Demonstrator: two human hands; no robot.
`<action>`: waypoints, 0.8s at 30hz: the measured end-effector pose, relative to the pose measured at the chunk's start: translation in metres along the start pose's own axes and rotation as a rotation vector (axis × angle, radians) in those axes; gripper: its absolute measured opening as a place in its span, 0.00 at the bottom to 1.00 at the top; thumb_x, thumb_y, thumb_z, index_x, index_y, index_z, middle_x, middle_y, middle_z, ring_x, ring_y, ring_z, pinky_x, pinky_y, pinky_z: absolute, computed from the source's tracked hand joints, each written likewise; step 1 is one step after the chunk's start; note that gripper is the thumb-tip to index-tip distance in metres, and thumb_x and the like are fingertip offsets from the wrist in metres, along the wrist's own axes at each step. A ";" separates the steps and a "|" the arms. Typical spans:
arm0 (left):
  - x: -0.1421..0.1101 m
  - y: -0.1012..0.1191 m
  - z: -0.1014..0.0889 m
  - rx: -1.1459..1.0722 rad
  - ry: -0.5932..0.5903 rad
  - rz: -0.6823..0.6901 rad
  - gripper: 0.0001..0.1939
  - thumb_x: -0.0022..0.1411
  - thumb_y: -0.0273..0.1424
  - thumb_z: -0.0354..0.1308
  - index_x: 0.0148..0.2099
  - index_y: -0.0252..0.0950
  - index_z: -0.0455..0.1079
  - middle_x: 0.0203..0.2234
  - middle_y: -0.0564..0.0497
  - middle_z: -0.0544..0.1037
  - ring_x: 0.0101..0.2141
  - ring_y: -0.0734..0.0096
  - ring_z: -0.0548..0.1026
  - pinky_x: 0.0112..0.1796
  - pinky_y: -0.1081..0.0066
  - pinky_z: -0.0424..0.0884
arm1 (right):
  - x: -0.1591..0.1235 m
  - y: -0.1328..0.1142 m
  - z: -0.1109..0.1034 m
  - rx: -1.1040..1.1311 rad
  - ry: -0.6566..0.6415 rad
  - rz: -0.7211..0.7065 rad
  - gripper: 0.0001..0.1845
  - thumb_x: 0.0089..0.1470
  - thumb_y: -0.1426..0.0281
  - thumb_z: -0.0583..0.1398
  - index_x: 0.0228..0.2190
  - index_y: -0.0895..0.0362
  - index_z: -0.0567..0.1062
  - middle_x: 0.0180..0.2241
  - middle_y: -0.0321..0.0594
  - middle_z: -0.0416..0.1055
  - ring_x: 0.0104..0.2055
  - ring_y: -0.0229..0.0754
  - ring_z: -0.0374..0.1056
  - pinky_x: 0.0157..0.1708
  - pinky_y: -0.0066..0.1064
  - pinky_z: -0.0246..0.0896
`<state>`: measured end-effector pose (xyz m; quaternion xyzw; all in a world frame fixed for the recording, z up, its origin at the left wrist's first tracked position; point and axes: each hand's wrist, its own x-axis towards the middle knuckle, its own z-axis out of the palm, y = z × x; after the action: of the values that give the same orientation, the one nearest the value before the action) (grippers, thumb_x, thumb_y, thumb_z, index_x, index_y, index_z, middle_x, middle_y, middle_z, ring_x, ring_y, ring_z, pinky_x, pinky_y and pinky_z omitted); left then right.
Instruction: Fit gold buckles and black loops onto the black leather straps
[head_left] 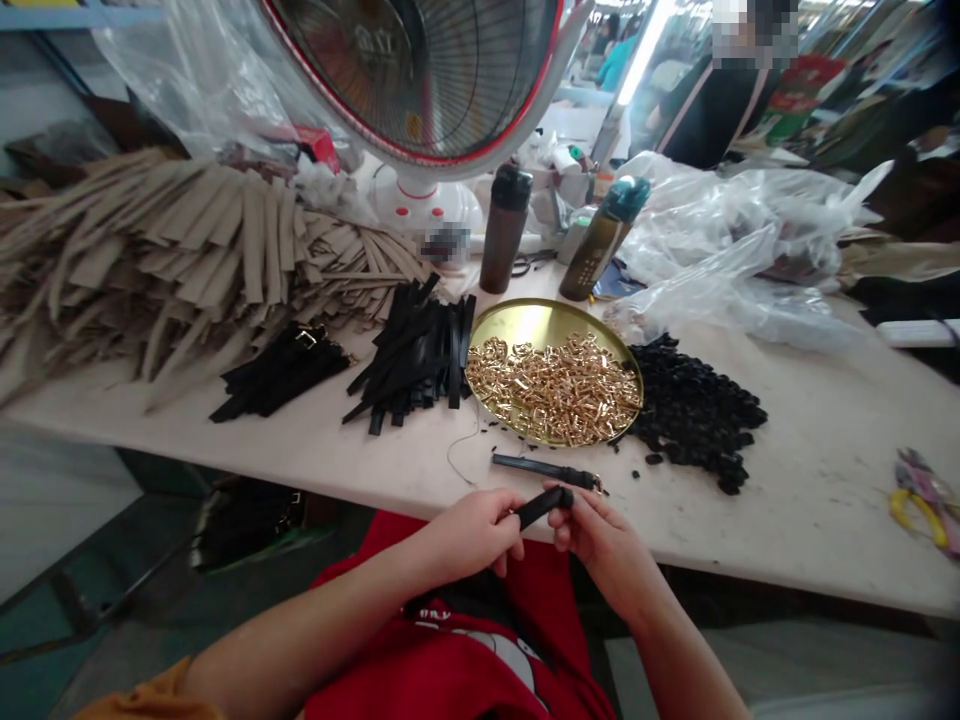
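Between my two hands, just past the table's front edge, is a black strap point(538, 508). My left hand point(480, 528) pinches its lower end, while the fingers of my right hand point(592, 535) close around its far end, where a black loop appears to sit. Right behind them lies another black strap point(536, 467) with a gold buckle at its right end. Farther back, a round gold tray point(525, 315) holds a heap of small gold buckles point(577, 385). A pile of small black loops point(694, 405) spreads to the tray's right, and loose black straps point(416, 350) are stacked to its left.
Buckled black straps point(289, 370) and a big heap of beige strips point(187, 230) lie left. Behind the tray stand two bottles point(506, 230) and a fan heater point(420, 80). Clear plastic bags point(735, 240) and yellow-handled pliers point(919, 510) are at right. Another person point(720, 100) is beyond.
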<state>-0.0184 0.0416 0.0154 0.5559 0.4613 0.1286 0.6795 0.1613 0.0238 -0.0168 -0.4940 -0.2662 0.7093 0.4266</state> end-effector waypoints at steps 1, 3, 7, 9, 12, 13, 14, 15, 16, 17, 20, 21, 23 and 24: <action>-0.001 -0.002 0.000 0.055 0.012 0.011 0.14 0.54 0.28 0.42 0.40 0.34 0.65 0.21 0.55 0.70 0.16 0.80 0.65 0.19 0.79 0.61 | -0.001 0.000 -0.001 -0.005 -0.007 0.000 0.19 0.48 0.57 0.58 0.38 0.57 0.73 0.24 0.36 0.68 0.23 0.33 0.60 0.24 0.26 0.57; -0.002 -0.002 0.000 0.145 0.023 0.027 0.14 0.55 0.29 0.41 0.40 0.34 0.65 0.22 0.55 0.71 0.17 0.79 0.65 0.20 0.78 0.61 | -0.003 0.000 -0.002 -0.076 0.001 -0.016 0.21 0.49 0.57 0.56 0.40 0.57 0.72 0.24 0.36 0.68 0.23 0.33 0.60 0.25 0.27 0.57; -0.001 0.005 -0.002 0.325 0.025 0.069 0.15 0.59 0.33 0.39 0.31 0.34 0.66 0.17 0.56 0.68 0.17 0.78 0.64 0.21 0.78 0.59 | -0.005 0.003 -0.002 -0.276 0.035 -0.061 0.21 0.48 0.57 0.57 0.40 0.58 0.72 0.21 0.34 0.66 0.21 0.34 0.59 0.25 0.28 0.55; 0.000 0.008 -0.003 0.449 0.067 0.099 0.16 0.59 0.34 0.40 0.26 0.34 0.65 0.15 0.55 0.67 0.18 0.77 0.64 0.21 0.77 0.56 | -0.004 0.005 -0.003 -0.297 0.041 -0.072 0.21 0.48 0.57 0.58 0.39 0.58 0.73 0.20 0.34 0.66 0.21 0.34 0.58 0.24 0.28 0.54; 0.001 0.008 -0.002 0.591 0.132 0.152 0.15 0.58 0.33 0.42 0.25 0.35 0.65 0.16 0.55 0.67 0.20 0.76 0.64 0.22 0.77 0.53 | -0.003 0.008 -0.004 -0.292 0.043 -0.066 0.20 0.47 0.57 0.59 0.38 0.58 0.74 0.20 0.34 0.66 0.21 0.33 0.58 0.24 0.27 0.54; 0.002 0.008 -0.002 0.619 0.146 0.168 0.15 0.58 0.32 0.42 0.25 0.35 0.65 0.16 0.55 0.68 0.20 0.76 0.64 0.22 0.76 0.53 | -0.003 0.009 -0.005 -0.286 0.046 -0.061 0.20 0.46 0.57 0.59 0.37 0.58 0.74 0.20 0.34 0.66 0.21 0.33 0.58 0.24 0.27 0.54; 0.002 0.007 -0.001 0.641 0.158 0.182 0.15 0.59 0.32 0.42 0.25 0.35 0.65 0.17 0.55 0.68 0.20 0.76 0.64 0.22 0.76 0.52 | -0.003 0.009 -0.006 -0.277 0.051 -0.060 0.20 0.46 0.57 0.59 0.37 0.58 0.74 0.20 0.34 0.67 0.21 0.33 0.59 0.24 0.27 0.54; 0.002 0.006 -0.001 0.662 0.170 0.193 0.15 0.59 0.32 0.41 0.26 0.35 0.66 0.18 0.54 0.69 0.21 0.76 0.64 0.22 0.76 0.52 | -0.003 0.010 -0.006 -0.270 0.056 -0.058 0.20 0.46 0.57 0.59 0.37 0.58 0.74 0.20 0.34 0.67 0.21 0.33 0.59 0.24 0.27 0.54; 0.002 0.005 -0.001 0.683 0.173 0.200 0.16 0.59 0.32 0.41 0.26 0.35 0.66 0.18 0.54 0.69 0.21 0.75 0.64 0.23 0.76 0.52 | -0.003 0.011 -0.006 -0.272 0.059 -0.054 0.20 0.46 0.57 0.59 0.37 0.58 0.74 0.20 0.34 0.67 0.20 0.33 0.59 0.24 0.27 0.54; 0.002 0.004 -0.001 0.708 0.168 0.203 0.16 0.59 0.32 0.41 0.27 0.36 0.67 0.19 0.53 0.70 0.21 0.75 0.65 0.23 0.76 0.52 | -0.004 0.011 -0.007 -0.287 0.056 -0.048 0.20 0.46 0.57 0.59 0.36 0.58 0.74 0.19 0.34 0.67 0.20 0.33 0.59 0.24 0.27 0.54; 0.000 0.003 -0.002 0.785 0.136 0.199 0.15 0.58 0.33 0.42 0.28 0.36 0.69 0.21 0.52 0.72 0.22 0.73 0.65 0.22 0.74 0.50 | -0.006 0.014 -0.007 -0.379 0.035 -0.039 0.20 0.44 0.57 0.60 0.35 0.58 0.75 0.19 0.34 0.68 0.20 0.34 0.59 0.23 0.28 0.55; -0.001 0.003 -0.002 0.794 0.127 0.198 0.15 0.58 0.33 0.43 0.28 0.36 0.69 0.21 0.52 0.72 0.22 0.73 0.65 0.22 0.74 0.50 | -0.007 0.015 -0.007 -0.402 0.031 -0.044 0.20 0.43 0.57 0.61 0.35 0.58 0.75 0.19 0.35 0.68 0.20 0.34 0.59 0.23 0.28 0.55; -0.003 0.002 -0.001 0.761 0.132 0.211 0.15 0.58 0.33 0.43 0.29 0.36 0.69 0.21 0.53 0.72 0.22 0.74 0.64 0.22 0.74 0.50 | -0.009 0.017 -0.006 -0.385 0.037 -0.054 0.20 0.44 0.57 0.61 0.35 0.58 0.75 0.19 0.35 0.68 0.20 0.35 0.59 0.23 0.28 0.55; -0.004 0.001 0.001 0.722 0.148 0.220 0.15 0.58 0.32 0.43 0.29 0.36 0.69 0.20 0.53 0.71 0.22 0.74 0.64 0.23 0.75 0.51 | -0.010 0.018 -0.004 -0.339 0.047 -0.053 0.19 0.44 0.57 0.60 0.35 0.58 0.75 0.18 0.34 0.68 0.20 0.34 0.59 0.23 0.28 0.55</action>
<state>-0.0193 0.0387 0.0176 0.7947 0.4623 0.0698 0.3871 0.1607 0.0063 -0.0279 -0.5683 -0.3846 0.6311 0.3618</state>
